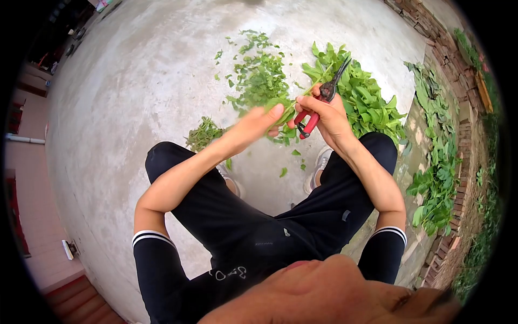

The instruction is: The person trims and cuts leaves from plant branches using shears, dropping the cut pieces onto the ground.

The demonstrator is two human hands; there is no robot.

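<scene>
Between my knees, my left hand [252, 127] is closed round green leaves [279, 108] on a stem, its fingers slightly blurred. My right hand [329, 116] holds red-handled pruning shears [329, 92], blades pointing up and away, and pinches the same green stem [311, 86] between thumb and finger. Beyond my hands, loose cut leaves [261, 73] are scattered on the concrete. A thick pile of leafy stems [369, 100] lies right of the shears. Close to my left knee is a small heap of thin stems [204, 133].
Grey concrete [113, 102] spreads under everything. More leafy cuttings [434, 183] lie along the right side, beside a low brick edging [457, 210]. My shoes [318, 168] rest between the piles and my knees. A pink wall [46, 183] stands at the far left.
</scene>
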